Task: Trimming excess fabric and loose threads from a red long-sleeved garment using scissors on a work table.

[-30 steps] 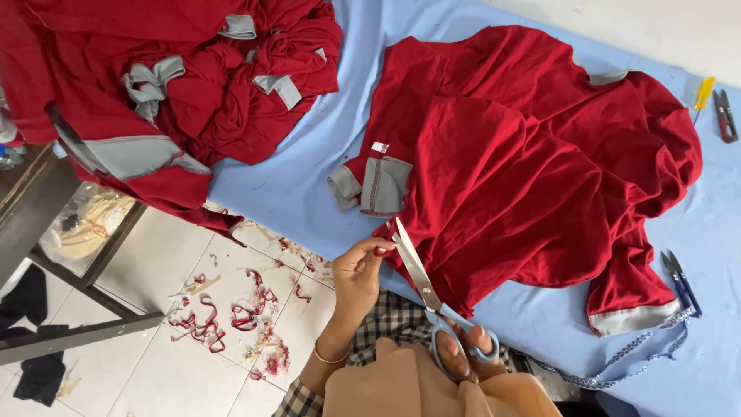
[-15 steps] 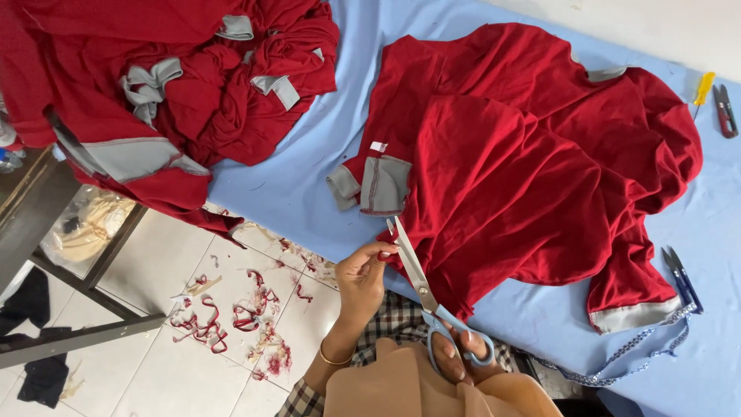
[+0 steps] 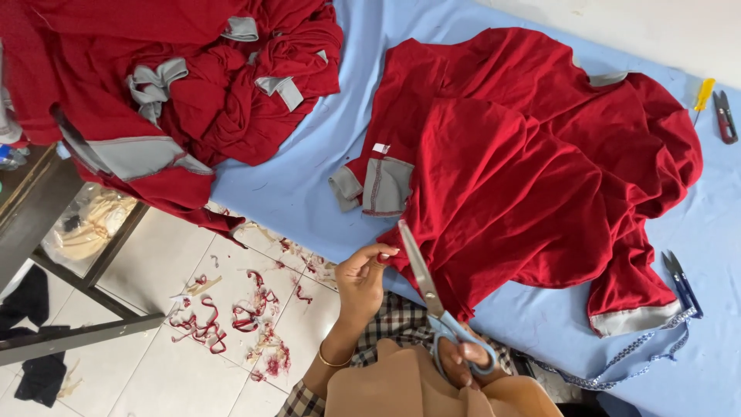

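A red garment with grey trim lies spread on the blue-covered table. My left hand pinches the garment's lower edge at the table's front. My right hand grips blue-handled scissors, whose blades point up along that red edge, right beside my left fingers. My right hand is partly hidden behind tan cloth at the bottom of the view.
A heap of red and grey garments covers the table's left end. Thread snips and a yellow tool lie at the far right, blue snips lower right. Red fabric scraps litter the tiled floor.
The scissors and my hands have hardly shifted; the left hand keeps its pinch on the red edge.
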